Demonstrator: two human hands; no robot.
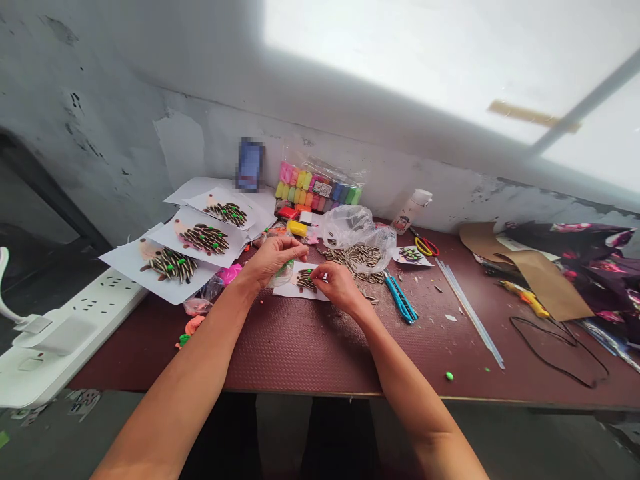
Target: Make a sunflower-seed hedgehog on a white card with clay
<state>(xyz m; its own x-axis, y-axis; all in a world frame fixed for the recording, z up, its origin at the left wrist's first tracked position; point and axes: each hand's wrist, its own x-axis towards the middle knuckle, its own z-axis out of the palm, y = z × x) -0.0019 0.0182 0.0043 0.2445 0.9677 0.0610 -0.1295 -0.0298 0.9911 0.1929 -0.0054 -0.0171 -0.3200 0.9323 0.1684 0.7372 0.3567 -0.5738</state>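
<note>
My left hand [277,257] is closed, its fingers pinched together above the left side of a small white paper [314,293]; what it holds is too small to make out. A hedgehog shape of striped seeds with green bits [305,279] lies on that paper. Over its right edge, my right hand [336,283] has thumb and forefinger pinched at the seeds; anything between them is hidden. Beyond the right hand spreads a pile of loose striped seeds [353,257], partly under a clear plastic bag [350,227].
Finished-looking seed hedgehogs on paper [173,263] lie at left, near a white power strip [75,333]. Coloured clay packs [320,190] stand against the wall. A blue cutter [400,300], scissors [427,247], a bottle [411,211], glue sticks [470,313] and a yellow glue gun [525,298] lie rightward.
</note>
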